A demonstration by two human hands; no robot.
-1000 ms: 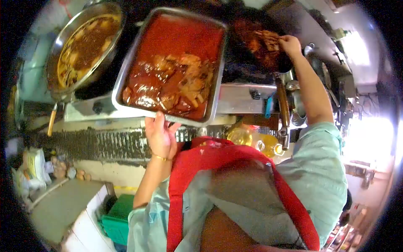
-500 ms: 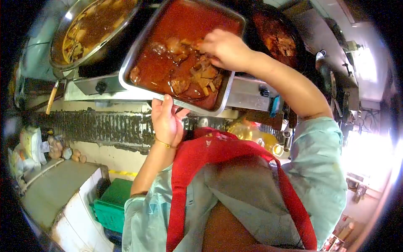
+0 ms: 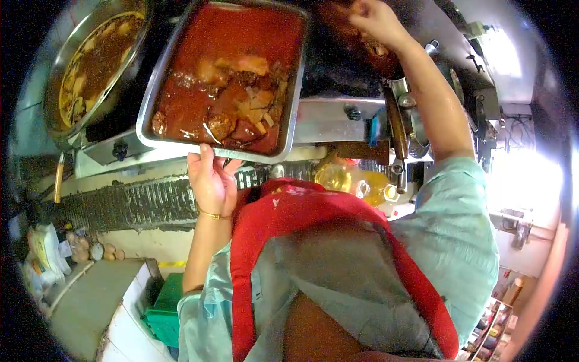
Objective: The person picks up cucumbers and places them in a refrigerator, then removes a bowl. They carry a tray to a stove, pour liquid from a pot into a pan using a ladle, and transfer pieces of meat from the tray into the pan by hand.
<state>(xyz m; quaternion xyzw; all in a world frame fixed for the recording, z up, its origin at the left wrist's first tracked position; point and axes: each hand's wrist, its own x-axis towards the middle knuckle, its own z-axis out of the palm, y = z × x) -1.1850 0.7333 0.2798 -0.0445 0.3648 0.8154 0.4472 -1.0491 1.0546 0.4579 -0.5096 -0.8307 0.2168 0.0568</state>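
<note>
My left hand (image 3: 212, 187) grips the near rim of a rectangular metal tray (image 3: 294, 102), thumb on top and fingers underneath. Red, oily sauce (image 3: 247, 30) fills the tray, and brown chunks of meat (image 3: 253, 102) lie in its near half. To the right of the tray, over a dark wok (image 3: 393, 67), is my right hand (image 3: 380, 24) with its fingers curled together. Anything in those fingers is hidden or too small to make out. Reddish-brown food (image 3: 374, 47) shows in the wok below the hand.
A large metal pot (image 3: 129, 57) of brown broth stands at the left. The stove front (image 3: 325, 117) runs below the tray. Bottles of yellow oil (image 3: 335, 177) sit near my apron. A green bin (image 3: 164, 317) and a grey counter (image 3: 90, 295) are at lower left.
My right hand has left the tray and moved up and right over the wok. The tray, still in my left hand, appears further left as the view has shifted.
</note>
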